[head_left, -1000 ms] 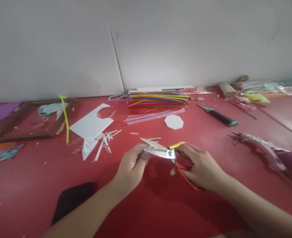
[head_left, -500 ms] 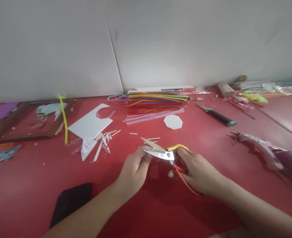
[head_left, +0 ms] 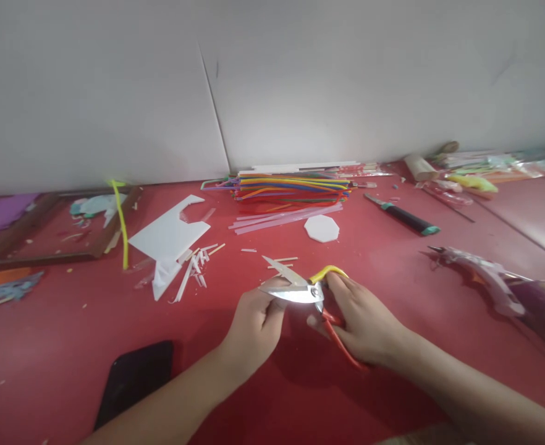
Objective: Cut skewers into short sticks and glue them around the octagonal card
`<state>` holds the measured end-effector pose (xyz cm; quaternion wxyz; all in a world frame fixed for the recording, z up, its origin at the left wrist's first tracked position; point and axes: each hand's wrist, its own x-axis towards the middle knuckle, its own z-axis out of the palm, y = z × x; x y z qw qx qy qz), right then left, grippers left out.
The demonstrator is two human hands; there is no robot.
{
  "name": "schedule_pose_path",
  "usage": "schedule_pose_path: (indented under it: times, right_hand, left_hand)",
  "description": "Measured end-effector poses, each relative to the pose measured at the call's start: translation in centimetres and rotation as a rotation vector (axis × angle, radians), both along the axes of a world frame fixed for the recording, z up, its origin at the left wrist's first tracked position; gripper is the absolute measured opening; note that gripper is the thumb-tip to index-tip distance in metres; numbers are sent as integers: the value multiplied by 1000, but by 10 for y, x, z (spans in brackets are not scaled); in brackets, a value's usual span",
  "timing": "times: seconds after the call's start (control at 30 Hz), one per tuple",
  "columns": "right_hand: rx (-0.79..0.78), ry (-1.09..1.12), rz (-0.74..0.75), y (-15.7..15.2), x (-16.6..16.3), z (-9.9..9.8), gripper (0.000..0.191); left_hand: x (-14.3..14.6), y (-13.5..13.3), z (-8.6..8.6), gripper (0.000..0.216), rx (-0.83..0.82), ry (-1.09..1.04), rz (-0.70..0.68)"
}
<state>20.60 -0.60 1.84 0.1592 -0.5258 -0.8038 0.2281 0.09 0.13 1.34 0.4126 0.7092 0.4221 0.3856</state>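
My right hand [head_left: 363, 318] is wrapped round the scissors [head_left: 316, 292], which have one yellow and one red handle. Their blades are spread apart and point left, over the fingertips of my left hand [head_left: 256, 324]. Thumb and fingers of that left hand are pressed together below the blades; what they pinch, if anything, is hidden. Just beyond the blades lie a few thin pale sticks [head_left: 285, 259]. A white octagonal piece [head_left: 322, 228] rests flat on the red table [head_left: 249, 408] behind the scissors.
Left of my hands are a cut white sheet [head_left: 168, 232], white scraps [head_left: 196, 266], a yellow strip [head_left: 121, 225], a brown frame [head_left: 45, 259] and a black phone [head_left: 136, 383]. Colourful pipe cleaners [head_left: 293, 188] lie at the back. A utility knife [head_left: 405, 216] and glue gun [head_left: 481, 278] are right.
The scissors have shifted slightly left and down over my left fingers, with the blades still apart. My right hand has moved a little with them.
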Motion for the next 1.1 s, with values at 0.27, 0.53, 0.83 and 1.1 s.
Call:
schedule_pose_path:
  times: [0.27, 0.53, 0.83, 1.1]
  right_hand:
    - [-131, -150, -33, 4, 2, -1, 17]
    - [-134, -102, -68, 7, -1, 1, 15]
    - [-31, -63, -148, 15, 12, -7, 19]
    - [183, -36, -14, 11, 11, -9, 14]
  left_hand:
    - [4, -1, 3, 28, -94, -33, 43]
    - [4, -5, -1, 28, -208, -34, 124]
    - [-3, 6, 1, 32, -187, -151, 166]
    - [-4, 3, 7, 28, -38, -72, 78]
